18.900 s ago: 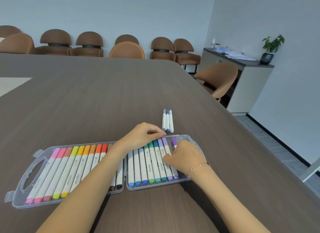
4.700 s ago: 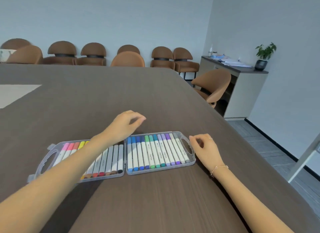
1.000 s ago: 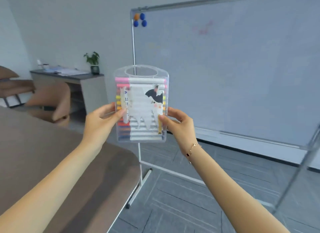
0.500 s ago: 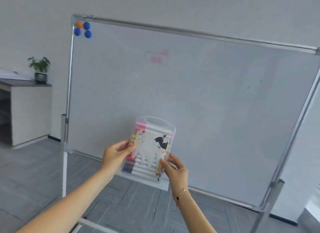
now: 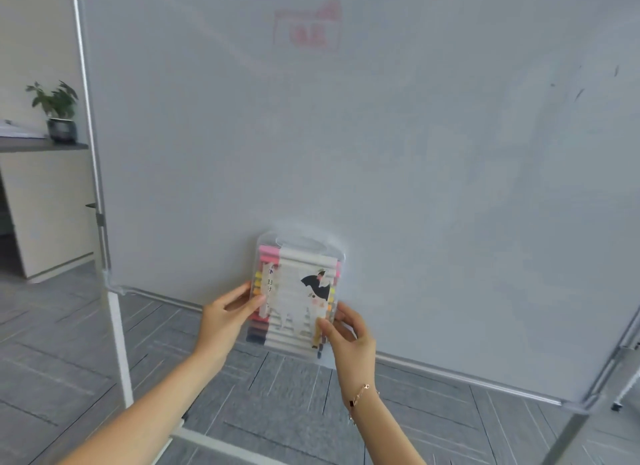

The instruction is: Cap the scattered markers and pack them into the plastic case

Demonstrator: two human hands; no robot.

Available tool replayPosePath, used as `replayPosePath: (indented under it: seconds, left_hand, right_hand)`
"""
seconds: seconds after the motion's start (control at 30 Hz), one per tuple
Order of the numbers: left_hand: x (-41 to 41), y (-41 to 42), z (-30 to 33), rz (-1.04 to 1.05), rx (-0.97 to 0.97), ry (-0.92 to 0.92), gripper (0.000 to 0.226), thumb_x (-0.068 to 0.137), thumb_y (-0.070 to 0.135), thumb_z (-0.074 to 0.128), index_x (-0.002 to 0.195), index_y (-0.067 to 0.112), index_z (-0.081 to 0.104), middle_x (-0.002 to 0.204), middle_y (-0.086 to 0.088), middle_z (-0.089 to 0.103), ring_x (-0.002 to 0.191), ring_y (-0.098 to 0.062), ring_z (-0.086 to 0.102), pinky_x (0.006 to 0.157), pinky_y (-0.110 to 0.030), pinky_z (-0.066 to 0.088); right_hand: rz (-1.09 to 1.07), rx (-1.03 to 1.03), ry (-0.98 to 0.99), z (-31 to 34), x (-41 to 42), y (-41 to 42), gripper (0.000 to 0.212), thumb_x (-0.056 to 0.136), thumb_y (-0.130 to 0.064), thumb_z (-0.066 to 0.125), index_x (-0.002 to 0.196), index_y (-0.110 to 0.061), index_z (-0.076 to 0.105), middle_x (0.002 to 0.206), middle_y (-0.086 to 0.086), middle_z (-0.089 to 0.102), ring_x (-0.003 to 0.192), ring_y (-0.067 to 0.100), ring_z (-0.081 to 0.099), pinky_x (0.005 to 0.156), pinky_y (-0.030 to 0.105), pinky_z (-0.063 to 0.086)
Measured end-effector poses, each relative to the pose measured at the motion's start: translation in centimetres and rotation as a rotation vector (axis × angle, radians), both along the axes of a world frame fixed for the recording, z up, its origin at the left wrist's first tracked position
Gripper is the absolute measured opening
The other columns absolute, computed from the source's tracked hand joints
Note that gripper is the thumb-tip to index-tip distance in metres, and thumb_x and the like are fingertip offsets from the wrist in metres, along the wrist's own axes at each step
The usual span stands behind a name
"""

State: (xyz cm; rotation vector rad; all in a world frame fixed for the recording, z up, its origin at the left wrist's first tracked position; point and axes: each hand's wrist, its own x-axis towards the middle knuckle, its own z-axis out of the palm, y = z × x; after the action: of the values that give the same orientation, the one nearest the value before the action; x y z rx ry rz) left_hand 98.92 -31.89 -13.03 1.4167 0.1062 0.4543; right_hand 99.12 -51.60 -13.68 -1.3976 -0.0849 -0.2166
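Head camera, left to right: a potted plant (image 5: pixel 55 113) sits on a cabinet far off to the left, well apart from both hands. The left hand (image 5: pixel 225 321) pinches the left edge of the closed plastic case (image 5: pixel 296 291), thumb on the front face, the other fingers curled behind it. Between the two sets of fingers the case stands upright, handle cutout on top, with the capped markers (image 5: pixel 268 255) lying in horizontal rows behind a printed card. The right hand (image 5: pixel 348 336) grips the lower right corner, thumb on the front face and the remaining fingers wrapped behind; a bracelet (image 5: pixel 362 393) hangs at that wrist. Beyond the fingers rises a whiteboard (image 5: pixel 381 153), the case close to its lower part; I cannot tell whether they touch.

Packing looks finished. The likely trouble is the clasp: both grips sit low on smooth plastic, so a slip or a half-latched lid could let the case fall open and spill markers onto the tiled floor (image 5: pixel 294 412).
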Motion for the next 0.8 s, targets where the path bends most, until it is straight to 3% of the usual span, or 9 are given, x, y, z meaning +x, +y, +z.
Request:
replayPosePath:
  seconds: [0.17, 0.33, 0.47, 0.63, 0.8]
  left_hand:
    - [0.4, 0.3, -0.6, -0.014, 0.028, -0.012, 0.044, 0.077, 0.012, 0.074, 0.119, 0.018, 0.063, 0.106, 0.013, 0.068, 0.091, 0.011, 0.063, 0.069, -0.004, 0.049]
    - [0.3, 0.3, -0.6, -0.035, 0.047, -0.021, 0.038, 0.078, 0.016, 0.074, 0.114, 0.025, 0.064, 0.102, 0.018, 0.069, 0.092, 0.011, 0.063, 0.067, -0.002, 0.047]
    - [0.3, 0.2, -0.5, -0.026, 0.048, -0.029, 0.032, 0.082, 0.016, 0.071, 0.113, 0.020, 0.065, 0.104, 0.014, 0.069, 0.090, 0.010, 0.064, 0.069, -0.005, 0.049]
    - [0.5, 0.3, -0.6, -0.031, 0.053, -0.009, 0.031, 0.079, 0.022, 0.074, 0.108, 0.027, 0.064, 0.107, 0.009, 0.069, 0.101, -0.002, 0.064, 0.086, -0.020, 0.049]
    - [0.6, 0.2, -0.5, -0.050, 0.020, -0.016, 0.039, 0.079, 0.020, 0.074, 0.116, 0.019, 0.063, 0.111, 0.007, 0.068, 0.105, -0.005, 0.063, 0.092, -0.025, 0.048]
  right_hand:
    - [-0.014, -0.022, -0.012, -0.9, 0.4, 0.4, 0.033, 0.079, -0.006, 0.073, 0.104, -0.025, 0.063, 0.105, 0.000, 0.068, 0.101, 0.015, 0.064, 0.086, 0.027, 0.054]
    - [-0.032, -0.093, -0.055, -0.9, 0.3, 0.4, 0.031, 0.080, -0.007, 0.072, 0.106, -0.021, 0.061, 0.104, -0.003, 0.066, 0.096, 0.006, 0.062, 0.076, 0.012, 0.051]
    - [-0.034, -0.145, -0.055, -1.1, 0.3, 0.3, 0.028, 0.082, -0.013, 0.072, 0.106, -0.020, 0.061, 0.105, -0.003, 0.067, 0.098, 0.009, 0.062, 0.077, 0.013, 0.051]
    - [-0.097, -0.201, -0.030, -1.2, 0.2, 0.4, 0.036, 0.081, -0.022, 0.073, 0.113, -0.016, 0.059, 0.108, -0.003, 0.063, 0.102, 0.009, 0.059, 0.091, 0.026, 0.050]
    - [-0.141, -0.183, -0.017, -1.0, 0.3, 0.1, 0.035, 0.080, -0.022, 0.075, 0.111, -0.015, 0.060, 0.103, 0.000, 0.064, 0.099, 0.015, 0.060, 0.085, 0.022, 0.048]
